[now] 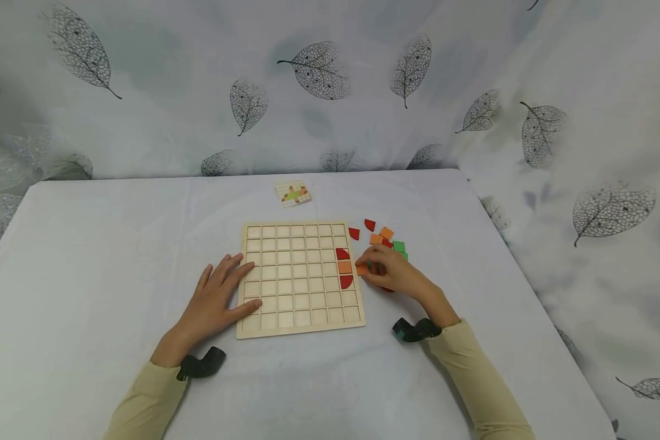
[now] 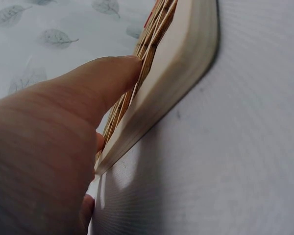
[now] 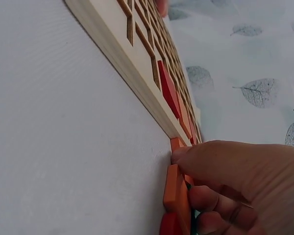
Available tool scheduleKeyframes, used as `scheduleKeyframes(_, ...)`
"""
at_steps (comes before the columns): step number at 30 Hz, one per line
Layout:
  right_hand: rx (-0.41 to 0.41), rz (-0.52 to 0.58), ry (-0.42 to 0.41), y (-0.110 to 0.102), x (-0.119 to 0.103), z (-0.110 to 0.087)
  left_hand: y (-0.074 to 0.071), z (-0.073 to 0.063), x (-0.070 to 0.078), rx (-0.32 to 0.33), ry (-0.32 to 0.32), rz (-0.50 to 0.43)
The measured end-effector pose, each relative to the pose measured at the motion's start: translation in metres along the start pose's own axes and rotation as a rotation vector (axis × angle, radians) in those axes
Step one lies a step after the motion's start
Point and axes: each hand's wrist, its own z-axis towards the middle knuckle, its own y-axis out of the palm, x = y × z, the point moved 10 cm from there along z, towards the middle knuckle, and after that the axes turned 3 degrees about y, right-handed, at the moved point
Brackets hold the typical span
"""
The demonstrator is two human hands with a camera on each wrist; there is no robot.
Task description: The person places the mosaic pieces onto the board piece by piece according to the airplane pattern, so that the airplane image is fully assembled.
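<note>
A wooden grid board [image 1: 301, 333] lies flat on the white table. Its right-hand column holds an orange square tile [image 1: 344, 267] between two red quarter-circle tiles, the upper red piece [image 1: 342, 253] and the lower red piece [image 1: 346, 282]. My left hand [image 1: 216, 302] rests on the board's left edge with fingers spread, its thumb on the rim in the left wrist view. Just beyond the board's right edge, my right hand [image 1: 393, 270] pinches another orange tile [image 1: 361, 269] between thumb and fingers. In the right wrist view this orange tile [image 3: 175, 143] sits right at the board's side.
Loose tiles lie right of the board, partly under my right hand: red quarter circles [image 1: 354, 233], orange squares [image 1: 386, 233] and green squares [image 1: 398, 246]. A small pattern card [image 1: 294, 194] lies behind the board. A leaf-print curtain [image 1: 319, 122] hangs along the table's back edge.
</note>
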Motion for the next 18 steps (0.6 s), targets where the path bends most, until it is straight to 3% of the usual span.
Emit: scheduleKeyframes(18,-0.003,-0.033,0.016,0.0028,0.0026,-0.0004,0.0004,-0.0003,-0.0006,-0.008,-0.007,-0.001)
